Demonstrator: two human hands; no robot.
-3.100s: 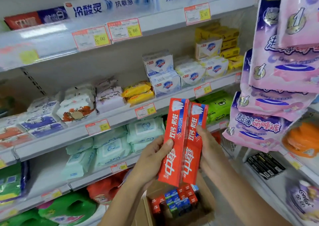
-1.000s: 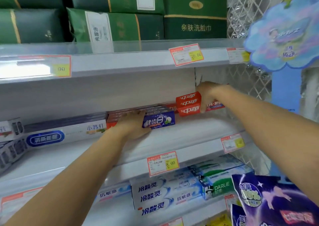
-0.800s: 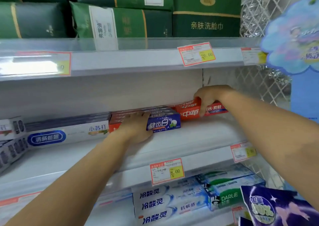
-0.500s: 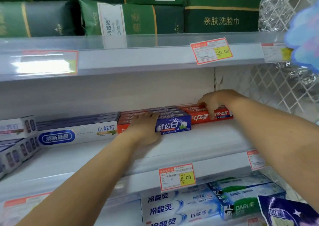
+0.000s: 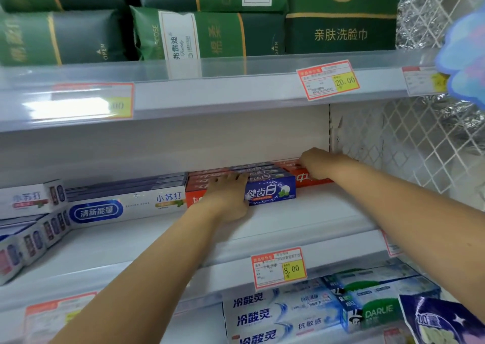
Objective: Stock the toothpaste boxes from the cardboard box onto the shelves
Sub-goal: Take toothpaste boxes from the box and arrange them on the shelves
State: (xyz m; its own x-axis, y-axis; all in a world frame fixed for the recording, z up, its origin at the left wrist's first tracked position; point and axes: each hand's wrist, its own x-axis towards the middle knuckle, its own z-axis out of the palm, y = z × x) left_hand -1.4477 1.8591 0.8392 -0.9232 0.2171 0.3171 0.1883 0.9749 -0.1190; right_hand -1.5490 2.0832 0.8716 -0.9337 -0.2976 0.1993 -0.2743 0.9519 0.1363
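Near the white metal shelf's (image 5: 301,213) right rear corner, the right hand (image 5: 319,163) curls over the long red cardboard toothpaste boxes (image 5: 301,180), seating them against the blue-fronted toothpaste row (image 5: 270,192), which the flat-fingered left hand (image 5: 228,194) steadies, likely against sliding.

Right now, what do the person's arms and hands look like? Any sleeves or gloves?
The left arm and right arm are bare as far as the picture shows, no sleeves. The left hand and right hand have no gloves, and I see no watch, ring or bracelet.
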